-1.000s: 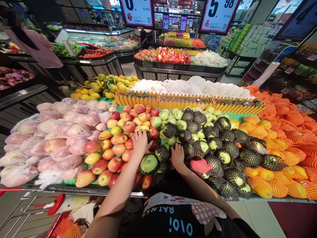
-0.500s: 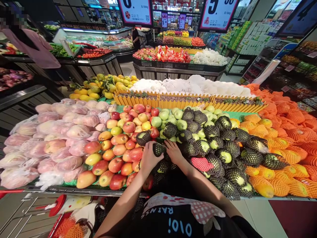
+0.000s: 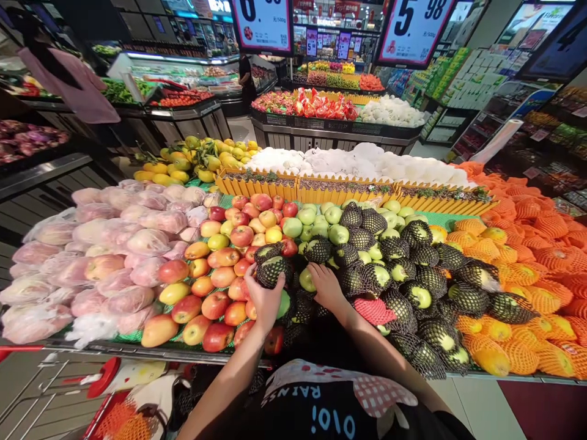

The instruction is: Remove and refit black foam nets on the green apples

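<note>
My left hand [image 3: 265,300] is closed around a green apple in a black foam net [image 3: 274,272], over the border between the red apples [image 3: 223,278] and the netted ones. Another black-netted apple [image 3: 268,249] lies just behind it. My right hand [image 3: 328,287] has its fingers curled against the side of a bare green apple [image 3: 306,280]; its thumb is mostly hidden. Right of that hand lie several green apples in black nets [image 3: 376,276] and a pink foam net [image 3: 375,310].
Wrapped pink fruit [image 3: 131,266] fills the left of the stand, and orange-netted fruit [image 3: 527,305] the right. A low yellow fence [image 3: 348,190] runs behind the apples. A shopping cart [image 3: 50,391] stands at lower left. A person in pink [image 3: 73,79] is farther back.
My left hand has shifted left with the netted apple, towards the red apples. A bare green apple now shows at the fingers of my right hand, which has moved slightly.
</note>
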### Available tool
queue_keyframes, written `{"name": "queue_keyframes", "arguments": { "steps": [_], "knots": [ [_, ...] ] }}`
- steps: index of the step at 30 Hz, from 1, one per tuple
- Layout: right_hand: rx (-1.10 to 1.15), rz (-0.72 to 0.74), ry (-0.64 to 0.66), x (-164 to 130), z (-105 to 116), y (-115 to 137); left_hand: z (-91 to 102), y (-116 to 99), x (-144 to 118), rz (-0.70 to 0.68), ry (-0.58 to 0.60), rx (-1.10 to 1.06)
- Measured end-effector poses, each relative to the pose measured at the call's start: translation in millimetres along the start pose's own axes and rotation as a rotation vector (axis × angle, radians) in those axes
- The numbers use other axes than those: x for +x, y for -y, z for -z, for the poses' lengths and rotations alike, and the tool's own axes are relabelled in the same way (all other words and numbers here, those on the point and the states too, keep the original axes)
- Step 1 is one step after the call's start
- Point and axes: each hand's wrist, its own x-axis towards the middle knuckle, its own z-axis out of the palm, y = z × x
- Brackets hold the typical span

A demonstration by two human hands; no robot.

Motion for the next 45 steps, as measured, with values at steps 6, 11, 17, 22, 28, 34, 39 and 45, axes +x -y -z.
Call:
{"name": "queue_keyframes", "arguments": {
  "steps": [6, 11, 17, 22, 28, 34, 39, 45],
  "knots": [
    [-0.023, 0.079, 0.079, -13.7, 18.9, 4.6, -1.4, -2.5, 1.5, 0.007, -0.001, -0.015],
    [0.086, 0.117, 0.332, -5.6, 30.6, 12.0, 0.1, -2.2, 1.5, -0.014, 0.012, 0.031],
    [0.122, 0.062, 0.31, 2.6, 41.8, 3.3, 3.6, -3.8, -0.4, -0.015, 0.06, 0.102],
    [0.138, -0.019, 0.115, -11.6, 51.7, -5.8, 2.9, -3.9, 0.6, -0.028, 0.061, 0.114],
    [0.327, -0.196, -0.427, -61.6, 85.1, -14.6, 1.9, -4.5, 0.4, -0.175, 0.158, 0.14],
    [0.364, -0.137, -0.016, -118.1, 93.4, -8.5, -0.3, -8.4, -4.6, -0.475, 0.609, 0.362],
    [0.307, -0.148, 0.254, -140.1, 40.6, 3.8, -10.9, -6.8, -3.6, -0.548, 0.992, 0.671],
    [0.332, -0.126, 0.05, -148.7, 3.6, 11.3, -43.7, -11.5, -7.9, -0.489, 1.025, 0.824]
  ]
}}
